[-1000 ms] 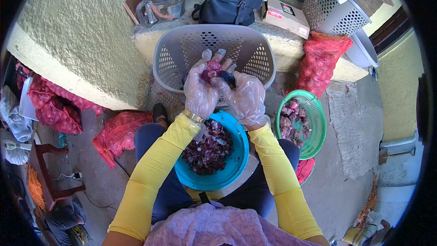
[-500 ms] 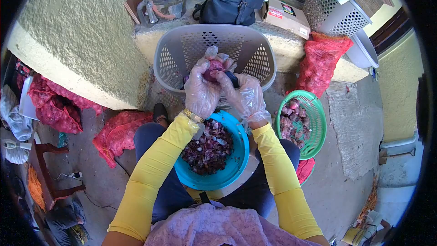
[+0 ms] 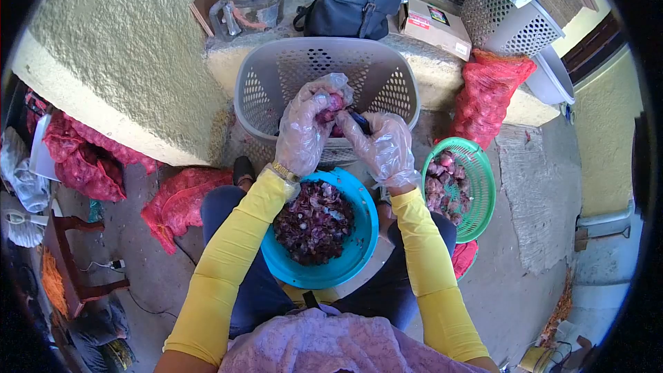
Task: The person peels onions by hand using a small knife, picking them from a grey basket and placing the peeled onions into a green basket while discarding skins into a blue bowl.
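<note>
My left hand (image 3: 304,128), in a clear plastic glove, is closed around a red onion (image 3: 333,103) over the near side of a grey perforated basket (image 3: 243,93). My right hand (image 3: 388,148), gloved the same way, grips a knife by its dark handle (image 3: 360,122); its blade is hidden from me. The right thumb is up against the onion. Below my wrists, between my knees, a blue basin (image 3: 367,217) holds a heap of dark purple onion skins (image 3: 314,224). To the right, a green basket (image 3: 487,190) contains several onions (image 3: 436,192).
Red mesh sacks of onions stand at the right (image 3: 483,100) and lie at the left (image 3: 183,200). On the ledge ahead are a black backpack (image 3: 352,0), a cardboard box (image 3: 435,24) and a clear bucket (image 3: 262,0). A wooden stool (image 3: 65,255) is at far left.
My left hand has rolled over, its back now facing up with the onion turned in its fingers. My right hand has shifted slightly right and down, still holding the knife.
</note>
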Demonstrator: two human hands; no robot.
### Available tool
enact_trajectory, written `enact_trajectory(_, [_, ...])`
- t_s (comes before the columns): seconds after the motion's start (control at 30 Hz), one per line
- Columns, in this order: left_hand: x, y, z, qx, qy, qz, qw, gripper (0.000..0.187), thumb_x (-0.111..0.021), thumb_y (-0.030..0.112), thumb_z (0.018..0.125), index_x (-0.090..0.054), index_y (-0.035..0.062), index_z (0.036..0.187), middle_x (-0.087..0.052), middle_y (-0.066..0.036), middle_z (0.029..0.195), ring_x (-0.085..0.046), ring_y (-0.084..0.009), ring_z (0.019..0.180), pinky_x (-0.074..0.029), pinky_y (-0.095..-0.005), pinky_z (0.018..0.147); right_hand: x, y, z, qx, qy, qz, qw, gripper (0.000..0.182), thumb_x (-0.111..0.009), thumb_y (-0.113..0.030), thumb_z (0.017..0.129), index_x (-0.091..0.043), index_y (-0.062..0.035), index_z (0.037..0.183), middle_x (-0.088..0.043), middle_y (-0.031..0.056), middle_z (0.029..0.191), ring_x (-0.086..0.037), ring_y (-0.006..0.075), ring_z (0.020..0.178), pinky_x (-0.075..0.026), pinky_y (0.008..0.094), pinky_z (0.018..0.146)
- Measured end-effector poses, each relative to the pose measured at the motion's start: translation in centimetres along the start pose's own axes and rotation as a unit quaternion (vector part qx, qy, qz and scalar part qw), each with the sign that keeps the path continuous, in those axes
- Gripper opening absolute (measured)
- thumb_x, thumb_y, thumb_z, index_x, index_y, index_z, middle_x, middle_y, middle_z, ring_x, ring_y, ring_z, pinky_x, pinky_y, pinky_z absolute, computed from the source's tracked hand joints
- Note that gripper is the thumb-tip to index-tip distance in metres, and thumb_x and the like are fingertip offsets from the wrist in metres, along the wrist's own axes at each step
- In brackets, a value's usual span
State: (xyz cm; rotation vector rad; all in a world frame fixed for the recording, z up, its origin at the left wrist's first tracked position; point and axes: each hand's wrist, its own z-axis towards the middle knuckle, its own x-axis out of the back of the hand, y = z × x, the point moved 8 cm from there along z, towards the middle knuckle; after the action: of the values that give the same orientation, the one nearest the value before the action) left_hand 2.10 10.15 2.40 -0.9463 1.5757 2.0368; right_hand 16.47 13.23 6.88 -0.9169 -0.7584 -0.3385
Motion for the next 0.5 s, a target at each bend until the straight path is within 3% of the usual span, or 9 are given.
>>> enact_trajectory(0.17, [0.4,-0.5,0.1,0.017,-0.001,-0.045,0.999,0.036,-0.053,0.013,0.099,-0.061,0.0002,0.132,-0.066,-0.013,0.129,-0.064,-0.0237,0.121,-0.047,-0.0369,0.11,0.1,-0.9,-0.2,0.065,0.028,-0.047,0.996,0.046,-0.078,-0.049,0.088,-0.076,-0.0061,0.073,-0.067,0.0182,0.067,-0.068,0.0389,0.068,-0.052,0.0497,0.065])
enact_trajectory(0.23, [0.5,-0.6,0.0,0.021,0.009,-0.033,0.999,0.037,-0.054,0.019,0.103,-0.06,-0.0015,0.134,-0.065,-0.014,0.124,-0.062,-0.0266,0.124,-0.047,-0.0451,0.115,-0.1,-1.1,-0.5,0.092,0.033,-0.046,0.994,0.047,-0.079,-0.05,0.088,-0.074,-0.006,0.071,-0.066,0.0176,0.065,-0.068,0.0384,0.067,-0.052,0.0496,0.064])
enact_trajectory(0.3, [0.6,-0.3,0.1,0.013,0.005,-0.017,1.0,0.036,-0.054,0.019,0.104,-0.059,-0.0016,0.134,-0.065,-0.015,0.125,-0.062,-0.027,0.124,-0.046,-0.0456,0.116,0.1,-1.5,-0.7,0.119,0.037,-0.046,0.991,0.048,-0.079,-0.05,0.087,-0.073,-0.0058,0.069,-0.065,0.0171,0.064,-0.067,0.038,0.065,-0.052,0.0495,0.063])
enact_trajectory(0.37, [0.7,0.0,0.2,0.005,0.001,-0.002,1.0,0.036,-0.053,0.018,0.105,-0.059,-0.0016,0.134,-0.064,-0.015,0.127,-0.062,-0.0273,0.124,-0.046,-0.0461,0.117,-0.6,-1.6,-0.7,0.119,-0.026,-0.095,0.988,0.049,-0.078,-0.054,0.086,-0.076,-0.0065,0.072,-0.067,0.0162,0.066,-0.069,0.0371,0.066,-0.054,0.05,0.064])
enact_trajectory(0.5, [1.5,-0.5,0.7,0.05,0.021,-0.099,0.994,0.036,-0.054,0.018,0.106,-0.058,-0.0018,0.136,-0.064,-0.017,0.13,-0.063,-0.0285,0.123,-0.044,-0.0495,0.12,-0.6,-2.0,-0.8,0.133,-0.097,-0.12,0.979,0.051,-0.076,-0.058,0.086,-0.079,-0.0078,0.078,-0.069,0.0166,0.069,-0.07,0.0378,0.07,-0.056,0.0498,0.066])
